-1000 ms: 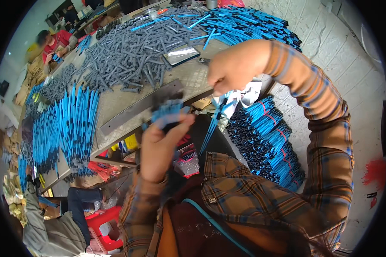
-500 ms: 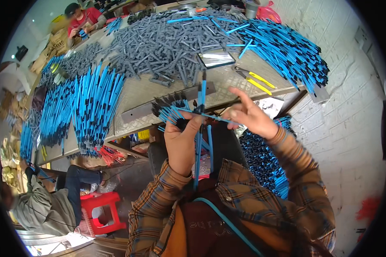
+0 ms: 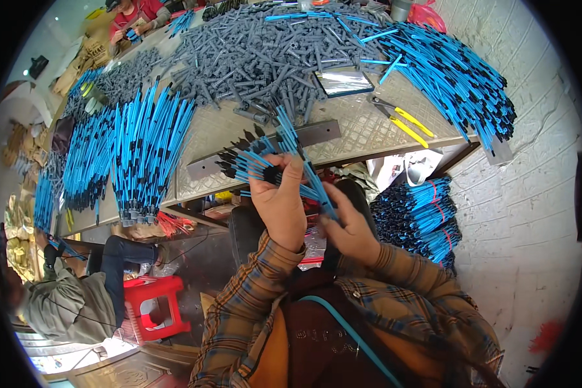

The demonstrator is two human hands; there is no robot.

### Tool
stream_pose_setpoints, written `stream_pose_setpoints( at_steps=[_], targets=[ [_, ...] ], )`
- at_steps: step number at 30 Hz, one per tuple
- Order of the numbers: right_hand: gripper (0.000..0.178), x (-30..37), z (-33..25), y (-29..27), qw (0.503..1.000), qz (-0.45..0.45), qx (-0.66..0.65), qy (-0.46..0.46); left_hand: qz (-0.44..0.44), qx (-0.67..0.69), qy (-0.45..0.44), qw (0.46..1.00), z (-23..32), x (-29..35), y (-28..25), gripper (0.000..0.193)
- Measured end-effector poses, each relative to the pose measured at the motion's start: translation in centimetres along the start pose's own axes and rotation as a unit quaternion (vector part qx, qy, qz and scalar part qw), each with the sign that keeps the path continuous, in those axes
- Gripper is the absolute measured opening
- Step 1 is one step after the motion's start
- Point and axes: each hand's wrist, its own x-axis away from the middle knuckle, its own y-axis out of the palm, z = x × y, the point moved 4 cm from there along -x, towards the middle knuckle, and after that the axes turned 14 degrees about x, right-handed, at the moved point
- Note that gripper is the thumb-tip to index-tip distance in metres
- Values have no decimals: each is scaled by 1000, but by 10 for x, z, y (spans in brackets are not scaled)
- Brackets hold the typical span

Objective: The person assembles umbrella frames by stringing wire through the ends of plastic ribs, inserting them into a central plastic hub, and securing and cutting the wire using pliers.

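Note:
Over the table's front edge, my left hand point(image 3: 279, 204) is closed around a fan of thin blue tubes with black tips point(image 3: 246, 163); the tips stick out to the left. A second group of longer blue tubes point(image 3: 291, 134) slants across in front of its thumb, from upper left to lower right. My right hand point(image 3: 354, 229) is closed on the lower part of these longer tubes, with fingers partly hidden behind them. A grey metal bar point(image 3: 317, 133) lies on the table just beyond the hands.
A heap of grey plastic fittings point(image 3: 252, 55) covers the far table. Blue tubes lie piled at right point(image 3: 449, 81) and left point(image 3: 149, 139). Yellow-handled pliers point(image 3: 407, 126) and a shiny flat pack point(image 3: 344, 83) lie nearby. Below right are tied bundles point(image 3: 427, 213). Two people sit left, near a red stool point(image 3: 154, 307).
My right hand, previously raised with fingers spread at the right, has come down and left and closed on the longer tubes. Those tubes have gone from upright to slanted.

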Motion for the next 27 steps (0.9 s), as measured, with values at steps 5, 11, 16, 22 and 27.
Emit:
stream_pose_setpoints(
  at_steps=[5,11,16,22,27],
  targets=[
    [53,-7,-14,-23,989,62,97,-96,-24,-9,-70,997,7,-4,2,13],
    [42,-6,-24,-35,939,98,272,-185,-31,42,-169,984,3,-2,4,8],
    [28,-7,-29,-43,941,78,273,-184,-7,28,-148,989,9,-5,6,8],
    [22,-7,-29,-36,932,28,305,-192,25,4,-123,992,14,-7,14,11],
    [26,-2,-13,-36,905,37,353,-234,43,-42,-90,994,23,-9,9,11]
  ],
)
